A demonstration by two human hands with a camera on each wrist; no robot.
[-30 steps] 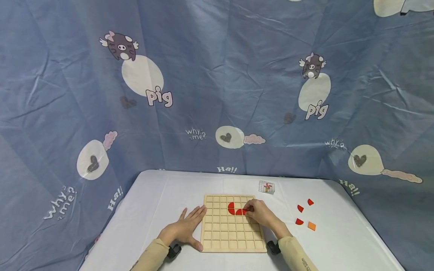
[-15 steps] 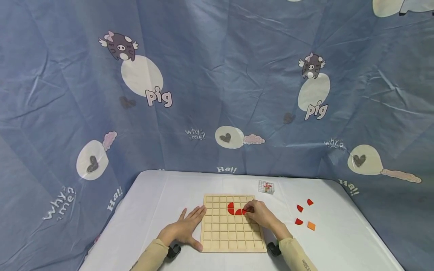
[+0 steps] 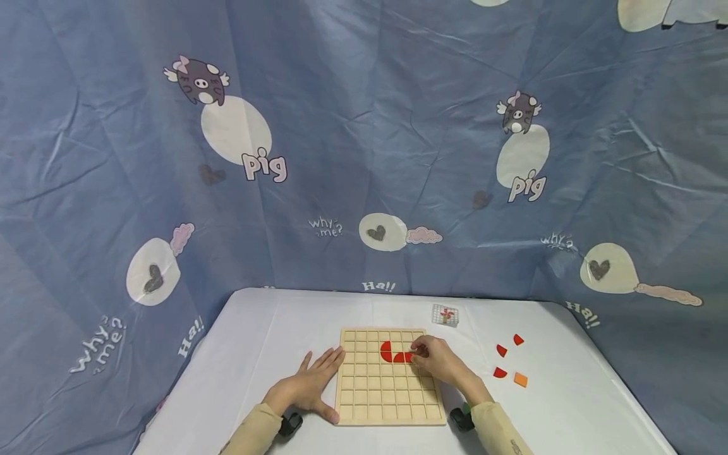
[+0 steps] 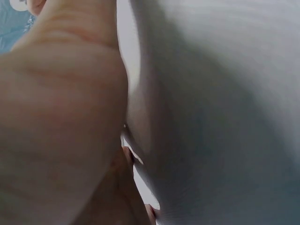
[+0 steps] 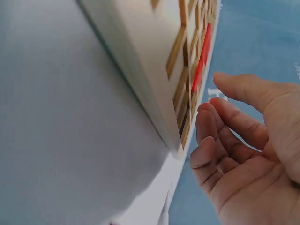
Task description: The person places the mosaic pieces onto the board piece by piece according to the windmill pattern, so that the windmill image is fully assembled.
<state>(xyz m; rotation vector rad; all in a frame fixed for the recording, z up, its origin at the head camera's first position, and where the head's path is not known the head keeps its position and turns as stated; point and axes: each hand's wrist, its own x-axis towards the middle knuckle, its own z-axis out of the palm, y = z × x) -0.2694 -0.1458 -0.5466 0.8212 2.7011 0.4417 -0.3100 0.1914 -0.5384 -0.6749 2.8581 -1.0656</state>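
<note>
- Board [image 3: 375, 399] on the surface [image 3: 250, 341], left hand [image 3: 309, 383] at its left edge, right hand [image 3: 440, 361] over its right side.
- Set wedges [image 3: 387, 356] in the board's far half, just left of the right hand.
- Card [image 3: 445, 315] beyond the board's far right corner.
- Well right of the board, three loose wedges [image 3: 500, 373]; tile [image 3: 520, 380] in front.
- Curtain [image 3: 318, 158] behind the surface.

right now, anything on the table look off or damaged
Nothing looks spilled or damaged. Only the orange tile, loose right of the board, stands out: it is four-sided, while the three red pieces nearby have curved edges.
</note>
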